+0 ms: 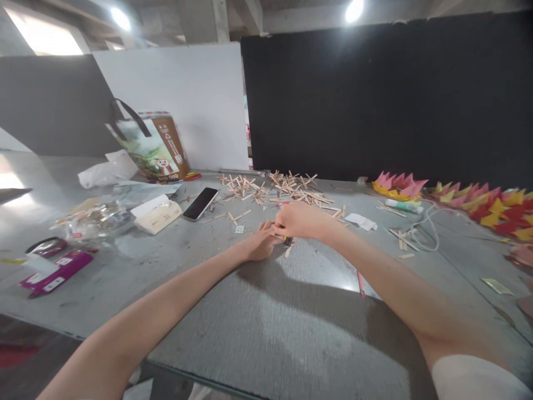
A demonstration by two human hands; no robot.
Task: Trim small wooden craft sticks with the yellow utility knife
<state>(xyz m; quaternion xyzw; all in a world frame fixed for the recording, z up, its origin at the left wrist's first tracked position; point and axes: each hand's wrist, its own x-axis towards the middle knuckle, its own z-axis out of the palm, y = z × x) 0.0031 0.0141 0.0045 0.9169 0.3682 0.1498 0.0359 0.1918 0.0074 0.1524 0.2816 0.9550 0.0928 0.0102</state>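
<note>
My left hand point(261, 245) rests low on the table, its fingers closed beside my right; what they hold is hidden. Just above and against it, my right hand point(300, 219) is bent down at the wrist, fingers closed. A small yellow-and-black tool point(287, 241) shows beneath the right hand, mostly covered, so its exact kind is unclear. Under the hands a short wooden stick point(288, 252) pokes out on the tabletop. Beyond them lies a loose heap of flat wooden sticks point(297, 186), some crossed over each other.
Left of the hands lie a phone point(200, 204), a cream-coloured block point(158, 215), plastic packaging point(97, 221) and a purple box point(56, 273). A printed bag point(152, 147) stands behind. To the right are a red pencil point(360, 284), a glue stick point(403, 206), a white cord point(435, 236) and folded-paper pieces point(499, 208).
</note>
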